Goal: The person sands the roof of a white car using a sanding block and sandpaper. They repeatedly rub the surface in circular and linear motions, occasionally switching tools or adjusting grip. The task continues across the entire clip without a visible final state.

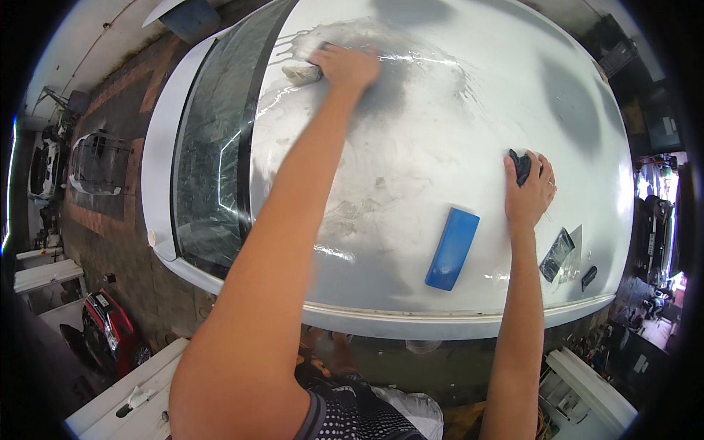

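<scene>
Car roof [433, 176] gleams wet and grey-patched above workshop floor [103, 231].

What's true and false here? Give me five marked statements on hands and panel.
1. The blue block lies on the white car panel. True.
2. The right hand is empty. False: the right hand holds a dark crumpled piece.
3. The left hand reaches farther out than the right. True.
4. The window glass is right of the panel. False: the window glass is left of it.
5. A small black piece lies right of the blue block. True.
</scene>
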The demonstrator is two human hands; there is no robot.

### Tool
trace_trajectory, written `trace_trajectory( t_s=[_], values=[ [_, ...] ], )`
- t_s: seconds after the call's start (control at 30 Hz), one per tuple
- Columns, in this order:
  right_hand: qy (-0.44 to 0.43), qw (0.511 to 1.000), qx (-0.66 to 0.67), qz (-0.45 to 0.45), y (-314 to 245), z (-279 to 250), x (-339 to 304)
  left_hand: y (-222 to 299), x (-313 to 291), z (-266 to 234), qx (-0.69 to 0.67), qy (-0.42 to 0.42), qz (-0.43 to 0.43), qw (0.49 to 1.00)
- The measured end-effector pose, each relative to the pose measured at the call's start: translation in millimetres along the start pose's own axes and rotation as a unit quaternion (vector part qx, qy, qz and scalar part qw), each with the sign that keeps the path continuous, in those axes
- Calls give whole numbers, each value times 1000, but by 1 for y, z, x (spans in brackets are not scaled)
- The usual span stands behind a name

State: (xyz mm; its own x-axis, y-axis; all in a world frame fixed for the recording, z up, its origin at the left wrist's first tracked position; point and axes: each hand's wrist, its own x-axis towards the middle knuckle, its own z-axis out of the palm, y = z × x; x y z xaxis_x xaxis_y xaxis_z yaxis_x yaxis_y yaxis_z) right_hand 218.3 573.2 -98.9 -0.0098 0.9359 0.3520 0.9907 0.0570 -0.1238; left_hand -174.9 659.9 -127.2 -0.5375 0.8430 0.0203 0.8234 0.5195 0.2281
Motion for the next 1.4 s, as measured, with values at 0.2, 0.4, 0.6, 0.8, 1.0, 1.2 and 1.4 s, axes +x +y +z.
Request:
trace_trajectory(
  t_s=[0.2, 0.4, 0.6, 0.8, 1.0, 1.2, 1.4],
  values=[
    [15, 1000, -8, -5, -2, 0, 1, 12, 23, -28, -23, -40, -40, 998],
    [12, 1000, 14, -4, 2, 0, 0, -16, 18, 10, 26, 52, 15, 998],
    [25, 1000, -8, 2, 7, 1, -2, 2, 18, -3, -38, -11, 111, 993],
    [17, 1000, 6, -6, 5, -4, 1, -19, 65, -13, -12, -25, -58, 998],
    [21, 1000, -4, -7, -5, 3, 0, -7, 82, 1, -71, -87, 42, 993],
    [17, 1000, 6, 1, 11, 0, -5, 39, 37, 20, -153, 41, 144, 977],
    [14, 1000, -5, 3, 8, -1, -4, 32, 57, 4, -27, -8, 71, 997]
  ],
)
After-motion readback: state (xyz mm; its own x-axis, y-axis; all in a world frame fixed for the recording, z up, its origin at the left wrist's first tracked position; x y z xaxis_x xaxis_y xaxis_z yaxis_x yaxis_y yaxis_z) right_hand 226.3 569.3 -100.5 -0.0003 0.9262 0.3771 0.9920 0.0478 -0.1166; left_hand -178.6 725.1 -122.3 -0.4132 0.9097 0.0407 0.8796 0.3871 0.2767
